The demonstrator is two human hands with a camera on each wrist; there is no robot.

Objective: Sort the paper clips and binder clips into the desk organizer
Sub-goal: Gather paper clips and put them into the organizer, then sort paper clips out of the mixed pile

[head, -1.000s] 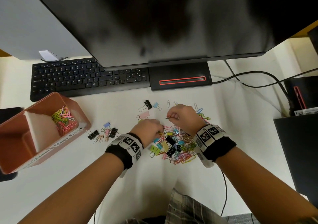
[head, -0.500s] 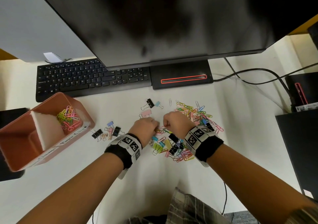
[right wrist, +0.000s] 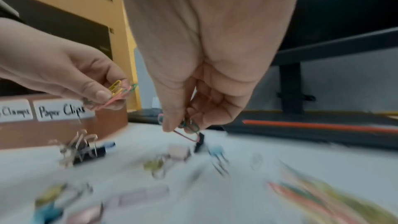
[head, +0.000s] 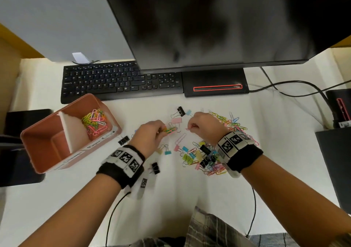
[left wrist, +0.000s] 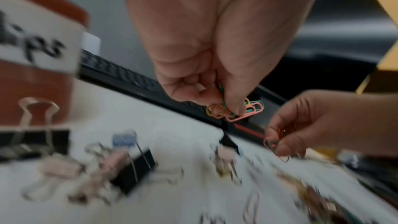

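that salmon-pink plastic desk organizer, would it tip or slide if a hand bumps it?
The salmon-pink plastic desk organizer looks wide, so a tip seems unlikely. It holds only a small heap of coloured wire paper clips, so it is probably light. It sits on the smooth white desk and may slide easily.

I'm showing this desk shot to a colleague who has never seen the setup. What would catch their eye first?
Probably the bright heap of mixed clips on the white desk, under the right hand. Next, both hands at the middle, each pinching a few coloured paper clips: the left hand holds a small bunch. Then the terracotta organizer at left, with paper clips in its far compartment.
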